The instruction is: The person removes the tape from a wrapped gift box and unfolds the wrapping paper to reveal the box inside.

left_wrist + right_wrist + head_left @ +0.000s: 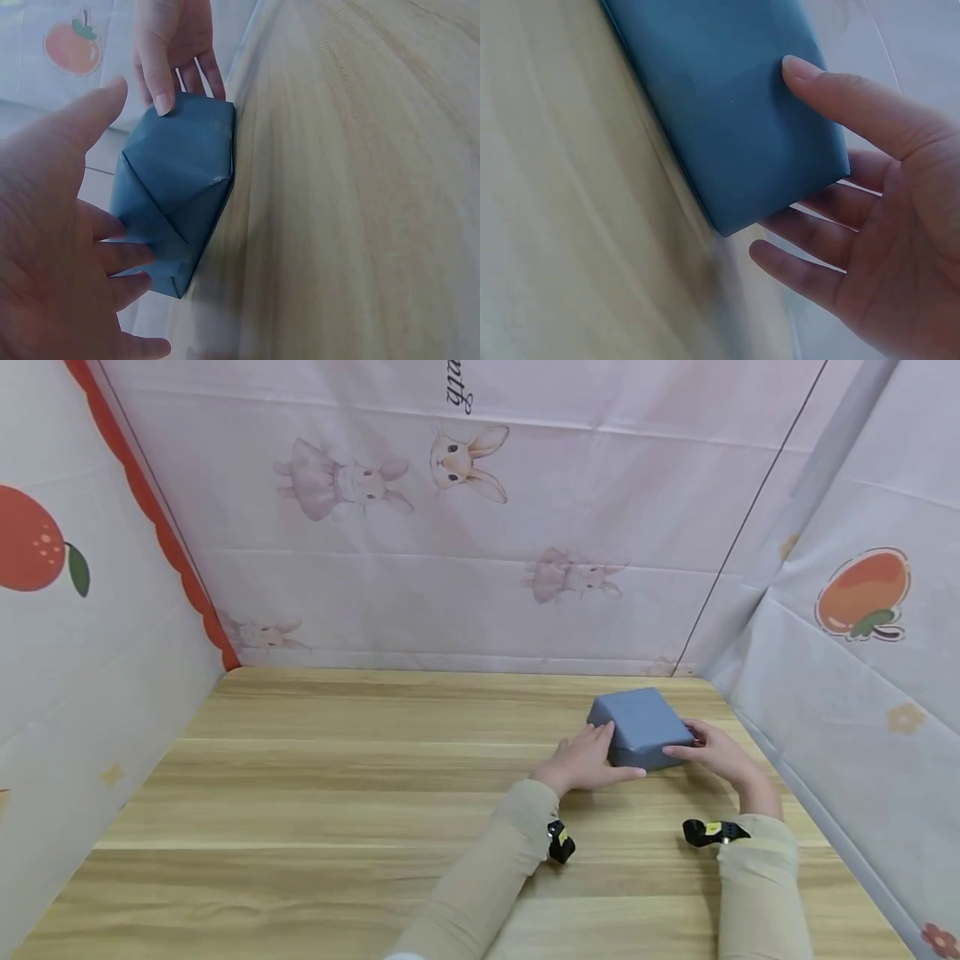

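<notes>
A box wrapped in blue-grey paper (643, 718) sits on the wooden table near its back right corner. Folded paper flaps show on its end in the left wrist view. My left hand (583, 760) lies against the box's left side with fingers extended; its thumb (105, 105) stands away from the box. At the right end, my right hand (720, 752) holds the box, its thumb (825, 79) on the front face and its fingers (817, 229) around the end. The far sides of the box are hidden.
The wooden table (337, 802) extends to the left and front. A rabbit-print cloth (420, 602) hangs behind it. Fruit-print cloths stand along the left side (90, 677) and the right side (840, 693), the right one close to my right arm.
</notes>
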